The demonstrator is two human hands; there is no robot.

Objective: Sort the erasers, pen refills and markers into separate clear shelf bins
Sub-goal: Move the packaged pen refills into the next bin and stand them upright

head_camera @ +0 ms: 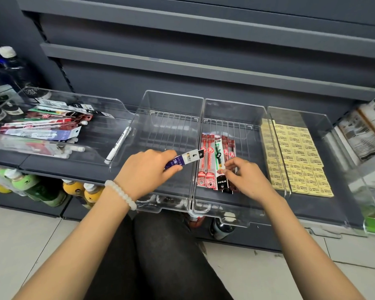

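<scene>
Dark grey metal shelving (204,50) rises at the far side, its upper shelves bare. Pale floor tiles (24,245) lie near, lit evenly. On the low shelf at left stand drink bottles (37,189) with green and orange contents. At far right sit printed boxes (364,131).

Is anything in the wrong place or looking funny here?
One thing: a white marker leans alone against the right wall of the left bin, apart from the mixed heap of refill packs there. The yellow erasers lie in tidy rows, and the refill packs in the third bin lie side by side.
</scene>
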